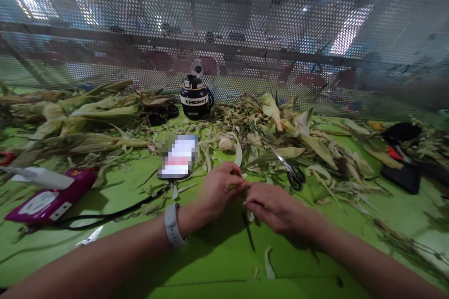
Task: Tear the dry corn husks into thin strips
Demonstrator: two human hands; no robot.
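Fingertips nearly touching, my left hand (220, 189) and my right hand (275, 205) meet low over the green table (217, 261). Both are closed in a pinch around something small and thin, mostly hidden by the fingers; its kind cannot be made out. A dark thin strip (249, 236) shows just below the hands, and a pale scrap of husk (269, 264) lies nearer the front edge. Scissors with black handles (296, 178) rest beyond my right hand, among dried corn husks (315, 147). A watch with a pale band (173, 226) is on my left wrist.
A lit phone (178, 156) lies left of the hands, with a black strap (140, 203) trailing from it. Further left is a purple power bank or socket block (79, 184). A black jug marked ENERGY (194, 108) stands before a perforated metal screen (231, 23). More husks (101, 114) lie left.
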